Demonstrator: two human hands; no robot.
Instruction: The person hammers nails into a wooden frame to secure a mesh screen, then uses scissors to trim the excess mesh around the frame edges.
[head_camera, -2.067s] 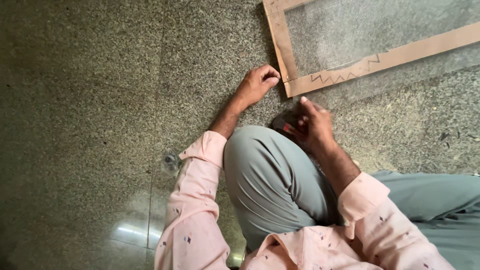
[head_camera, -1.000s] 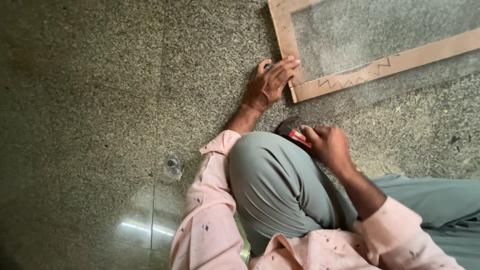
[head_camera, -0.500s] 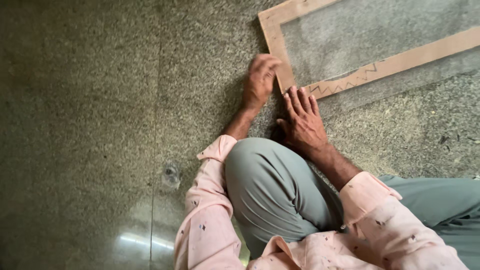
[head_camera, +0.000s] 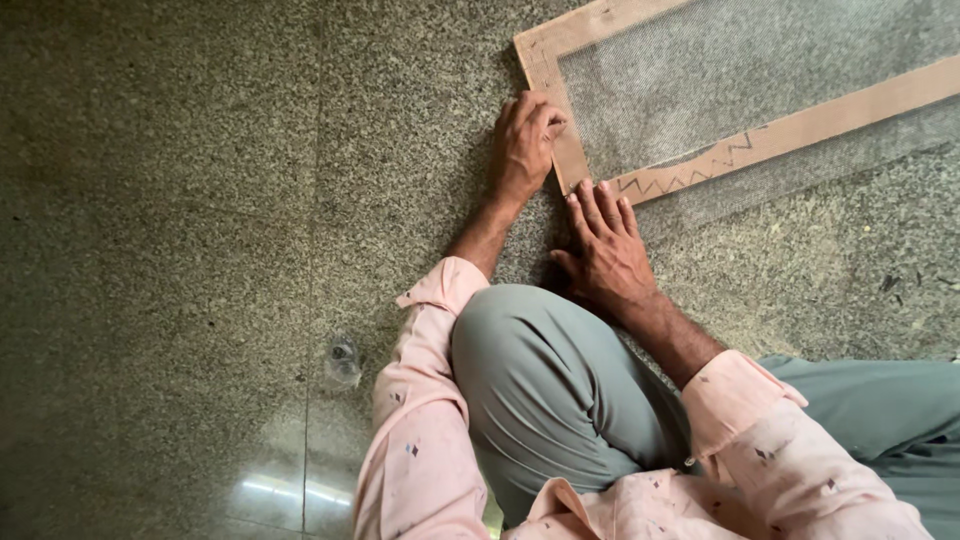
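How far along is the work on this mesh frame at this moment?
Done: mesh already lies across the wooden frame, and a zigzag line marks the cross rail. In hand: the left hand grips the frame's side rail while the right hand lies flat at the lower corner. Left: the mesh edge below the cross rail looks loose; whether it is fastened cannot be told.

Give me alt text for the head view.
Both hands press on the corner of a wooden frame with mesh, lying on a speckled stone floor: left hand on its side rail, right hand at the lower corner.
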